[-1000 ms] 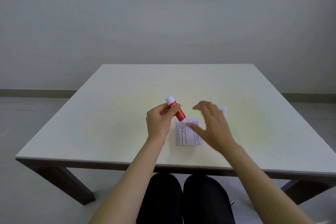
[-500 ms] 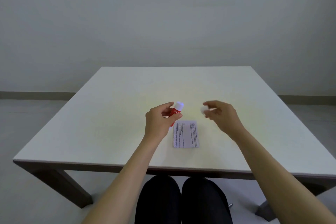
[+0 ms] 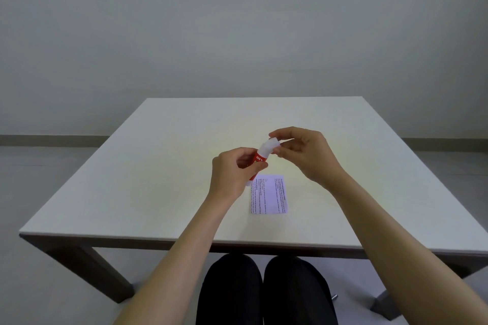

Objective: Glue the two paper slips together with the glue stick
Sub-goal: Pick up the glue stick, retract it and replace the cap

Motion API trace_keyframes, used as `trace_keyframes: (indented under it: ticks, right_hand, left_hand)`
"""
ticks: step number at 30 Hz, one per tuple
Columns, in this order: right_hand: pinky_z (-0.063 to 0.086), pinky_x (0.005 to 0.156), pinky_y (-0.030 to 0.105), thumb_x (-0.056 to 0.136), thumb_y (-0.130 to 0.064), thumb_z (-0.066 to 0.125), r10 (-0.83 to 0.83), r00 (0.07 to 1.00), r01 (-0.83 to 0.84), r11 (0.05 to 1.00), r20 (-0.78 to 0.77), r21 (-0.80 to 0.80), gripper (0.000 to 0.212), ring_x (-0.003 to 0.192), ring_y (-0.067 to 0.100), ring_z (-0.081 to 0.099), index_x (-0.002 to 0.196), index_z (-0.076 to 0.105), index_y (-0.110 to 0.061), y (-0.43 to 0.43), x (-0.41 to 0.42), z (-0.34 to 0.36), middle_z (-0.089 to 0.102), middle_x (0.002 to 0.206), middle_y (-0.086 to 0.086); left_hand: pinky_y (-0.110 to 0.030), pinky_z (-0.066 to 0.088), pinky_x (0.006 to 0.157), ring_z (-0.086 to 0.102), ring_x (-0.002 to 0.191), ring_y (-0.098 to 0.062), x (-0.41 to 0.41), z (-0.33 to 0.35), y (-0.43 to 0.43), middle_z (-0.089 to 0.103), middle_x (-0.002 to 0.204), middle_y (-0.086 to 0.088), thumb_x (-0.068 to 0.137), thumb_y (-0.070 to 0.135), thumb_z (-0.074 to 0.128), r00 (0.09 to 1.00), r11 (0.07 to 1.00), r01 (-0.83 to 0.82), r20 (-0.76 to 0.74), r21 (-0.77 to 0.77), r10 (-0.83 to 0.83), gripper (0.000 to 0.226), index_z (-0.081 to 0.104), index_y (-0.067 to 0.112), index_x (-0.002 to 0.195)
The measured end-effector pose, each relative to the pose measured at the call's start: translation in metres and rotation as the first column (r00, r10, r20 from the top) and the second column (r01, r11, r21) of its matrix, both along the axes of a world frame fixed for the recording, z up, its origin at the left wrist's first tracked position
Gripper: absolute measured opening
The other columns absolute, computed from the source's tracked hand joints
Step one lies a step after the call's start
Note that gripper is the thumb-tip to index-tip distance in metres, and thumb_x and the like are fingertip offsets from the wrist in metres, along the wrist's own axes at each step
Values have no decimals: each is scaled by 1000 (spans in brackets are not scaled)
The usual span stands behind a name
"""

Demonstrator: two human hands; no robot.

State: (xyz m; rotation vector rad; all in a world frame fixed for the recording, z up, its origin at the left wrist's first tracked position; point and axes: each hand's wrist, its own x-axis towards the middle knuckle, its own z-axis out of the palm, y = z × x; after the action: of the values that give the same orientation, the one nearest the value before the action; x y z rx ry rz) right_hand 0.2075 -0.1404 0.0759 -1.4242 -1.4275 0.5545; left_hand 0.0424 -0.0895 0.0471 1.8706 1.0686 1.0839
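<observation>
My left hand [image 3: 231, 175] grips the red body of the glue stick [image 3: 259, 159] and holds it tilted above the table, white end up and to the right. My right hand [image 3: 303, 153] pinches the white cap [image 3: 270, 145] at that upper end with its fingertips. Just below both hands a white paper slip [image 3: 270, 195] with printed text lies flat on the table. I see only one slip outline and cannot tell whether a second lies under it.
The white square table [image 3: 158, 166] has its near edge just above my dark-clad knees [image 3: 264, 290]. A grey wall and floor lie beyond it. Table legs stand at the lower left and lower right.
My right hand left the paper, took the white cap from the table on the right and brought it onto the stick's top end. My left hand tipped the stick to the right.
</observation>
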Motion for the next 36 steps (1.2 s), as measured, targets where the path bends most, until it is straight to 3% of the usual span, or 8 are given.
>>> trace_keyframes:
  ticks: [7,12,17,19,22,28,33,36]
  right_hand:
    - [49,65,14,83,-19,70,50,975,-41,998,215,-43,8,62,-2,66,90,73,-17,1,-3,0,70,72,-10]
    - [26,47,28,91,-57,41,-211,702,363,928,681,-86,60,49,22,35,51,40,-12,5,-6,-13,38,49,2]
    - [44,63,16,92,-26,56,82,954,-66,996,289,-65,30,69,13,55,120,54,-36,-5,6,-14,56,94,-8]
    - [42,60,23,92,-21,56,8,971,4,999,240,-48,9,64,20,55,92,61,-29,-5,2,-16,61,83,-2]
    - [35,55,33,94,-46,46,-231,845,320,941,483,-110,50,58,28,49,63,53,-8,3,-6,-22,61,63,12]
    - [41,58,23,89,-30,60,19,968,4,996,249,-93,15,55,7,50,102,61,-21,-2,-9,-22,57,73,-9]
    - [22,46,27,84,-67,43,-301,765,422,902,569,-91,64,50,20,32,52,37,-12,7,-16,-23,33,48,1]
    - [38,55,28,83,-68,42,-226,896,290,950,383,-118,46,55,18,53,81,59,-25,3,-14,-23,52,61,-6]
  left_hand:
    - [-12,51,64,65,69,3,-1,0,-2,69,74,10,76,14,76,992,990,79,-108,119,-66,22,75,14,98]
    - [-40,54,79,67,78,-23,6,-6,-7,75,83,-6,77,13,74,974,986,128,-202,111,-104,20,74,12,97]
    - [-37,54,75,65,73,-21,3,-4,-1,73,80,-3,79,16,73,974,982,98,-217,161,-62,18,74,13,97]
    - [-39,54,76,65,75,-22,4,-3,-1,74,81,-4,78,16,73,971,980,117,-225,160,-79,19,74,13,97]
    - [-43,53,76,65,75,-24,7,-6,-5,73,80,-5,78,15,73,963,976,150,-247,159,-108,17,73,13,95]
    - [-11,47,69,61,65,3,2,-7,1,67,71,11,78,13,73,982,981,116,-168,155,-90,17,74,15,95]
    - [-9,47,73,62,71,-2,5,-12,-3,70,80,6,78,12,74,981,982,121,-169,144,-96,23,72,14,101]
    - [-11,49,69,62,69,-3,5,-14,2,67,77,8,78,14,73,989,987,90,-129,134,-73,20,71,15,99]
